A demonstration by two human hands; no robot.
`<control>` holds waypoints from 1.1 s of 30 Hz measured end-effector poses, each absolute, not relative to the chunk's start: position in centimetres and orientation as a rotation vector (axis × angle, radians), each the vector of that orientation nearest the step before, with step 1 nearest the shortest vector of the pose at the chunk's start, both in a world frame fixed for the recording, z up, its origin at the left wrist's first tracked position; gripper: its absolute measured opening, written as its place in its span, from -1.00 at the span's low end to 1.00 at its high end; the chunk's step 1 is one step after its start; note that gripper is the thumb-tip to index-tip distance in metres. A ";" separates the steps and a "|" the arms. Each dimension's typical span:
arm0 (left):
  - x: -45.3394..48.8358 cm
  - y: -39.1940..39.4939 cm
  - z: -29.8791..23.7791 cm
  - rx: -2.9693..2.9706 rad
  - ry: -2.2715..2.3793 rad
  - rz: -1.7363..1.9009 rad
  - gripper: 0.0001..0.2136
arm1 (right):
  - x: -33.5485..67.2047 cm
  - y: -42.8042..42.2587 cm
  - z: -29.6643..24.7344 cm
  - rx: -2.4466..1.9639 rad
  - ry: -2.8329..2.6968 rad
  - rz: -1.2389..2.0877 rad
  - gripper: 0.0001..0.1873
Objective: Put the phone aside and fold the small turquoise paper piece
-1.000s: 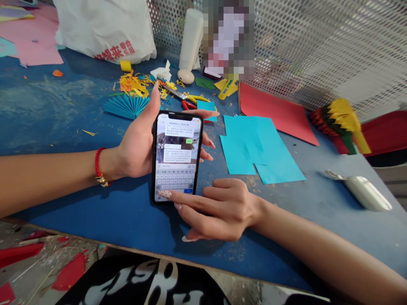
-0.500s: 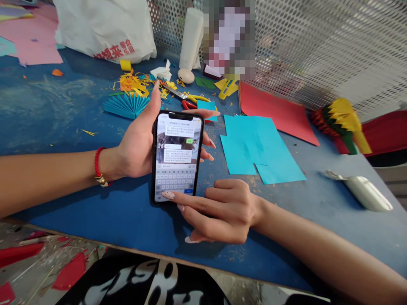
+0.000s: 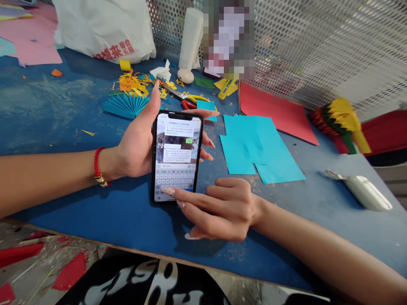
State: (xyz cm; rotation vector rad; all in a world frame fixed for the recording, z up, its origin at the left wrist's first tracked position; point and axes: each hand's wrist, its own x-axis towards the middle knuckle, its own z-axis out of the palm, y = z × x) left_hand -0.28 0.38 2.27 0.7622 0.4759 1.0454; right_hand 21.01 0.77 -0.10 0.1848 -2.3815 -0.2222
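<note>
A black-framed smartphone (image 3: pixel 176 144) lies in my left hand (image 3: pixel 136 140). The left thumb points up along its left edge, and the fingers wrap behind it and show past its right side. On the lit screen are a chat and a keyboard. My right hand (image 3: pixel 222 207) holds nothing. Its index finger stretches onto the lower left of the keyboard, the thumb and middle finger stick out below, and the other fingers are curled. Whether the fingertip presses the glass is unclear. Bright blue paper sheets (image 3: pixel 254 144) lie to the right of the phone.
Behind the phone lie a pleated blue paper fan (image 3: pixel 125 105), scissors (image 3: pixel 178 94), yellow scraps (image 3: pixel 135 84) and a glue stick (image 3: pixel 227 89). Red paper (image 3: pixel 273 110), a folded paper flower (image 3: pixel 345 118) and a white case (image 3: pixel 367 192) are rightward. A white bag (image 3: pixel 104 29) stands at the back.
My right index fingertip has moved slightly up on the phone's keyboard. The left hand and the phone stay practically in place.
</note>
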 end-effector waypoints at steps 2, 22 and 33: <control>-0.3 0.4 2.3 0.761 0.469 1.039 -0.15 | 21.0 0.7 -0.2 0.127 -2.388 -0.240 -0.55; -0.3 0.4 2.1 0.777 0.478 1.053 -0.22 | 20.8 0.7 0.3 0.123 -2.454 -0.263 -0.55; -0.3 0.4 2.1 0.780 0.493 1.045 -0.02 | 20.7 0.5 0.4 0.076 -2.538 -0.245 -0.52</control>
